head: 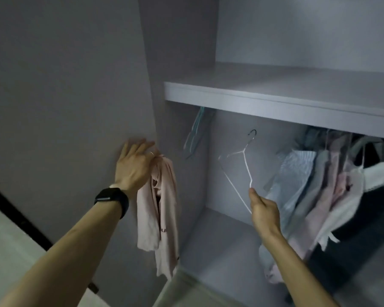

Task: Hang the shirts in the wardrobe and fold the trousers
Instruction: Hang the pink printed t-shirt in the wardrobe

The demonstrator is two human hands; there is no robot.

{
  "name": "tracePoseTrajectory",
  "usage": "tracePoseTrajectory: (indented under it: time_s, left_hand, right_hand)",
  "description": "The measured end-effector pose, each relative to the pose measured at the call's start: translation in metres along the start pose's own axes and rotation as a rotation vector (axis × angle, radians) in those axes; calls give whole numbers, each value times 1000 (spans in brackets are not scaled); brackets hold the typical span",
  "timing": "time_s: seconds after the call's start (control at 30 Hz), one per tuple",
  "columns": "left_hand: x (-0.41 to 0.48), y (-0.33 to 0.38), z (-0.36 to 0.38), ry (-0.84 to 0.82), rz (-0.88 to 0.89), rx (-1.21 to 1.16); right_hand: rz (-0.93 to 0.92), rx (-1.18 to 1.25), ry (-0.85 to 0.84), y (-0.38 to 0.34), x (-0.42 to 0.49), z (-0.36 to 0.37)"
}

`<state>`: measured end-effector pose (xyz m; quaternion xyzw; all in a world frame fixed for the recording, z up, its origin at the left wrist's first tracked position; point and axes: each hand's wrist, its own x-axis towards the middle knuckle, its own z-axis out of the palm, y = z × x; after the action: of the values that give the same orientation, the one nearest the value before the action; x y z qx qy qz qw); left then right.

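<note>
pinching white hanger [243,151], right hand [264,212] fingers [253,194] together; left hand [132,166] fingers [140,145] splayed, pinching pink shirt [162,209]

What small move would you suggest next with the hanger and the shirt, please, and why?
Probably bring the white hanger left to the pink shirt and feed one arm into its neck. The right hand pinches the hanger's corner with its hook free, and the left hand holds the shirt bunched, not yet hung.
</note>
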<state>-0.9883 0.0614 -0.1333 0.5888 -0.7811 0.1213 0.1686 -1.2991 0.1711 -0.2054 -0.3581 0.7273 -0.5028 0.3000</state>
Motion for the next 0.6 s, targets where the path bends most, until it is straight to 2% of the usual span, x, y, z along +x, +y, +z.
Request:
tracePoseTrajectory:
  time_s: [0.13,0.3,0.43,0.6]
  left_hand:
    - [-50,52,1,-127,-225,-403]
    - [-94,85,7,-118,-80,-623]
    - [-114,100,12,-297,1,-769]
    - [-132,118,28,-413,64,-733]
  right_hand:
    - [32,97,-75,5,-21,-46]
    - [70,183,-206,10,-50,-83]
    - [73,289,-350,12,-68,-98]
    - [61,381,-569,36,-88,-99]
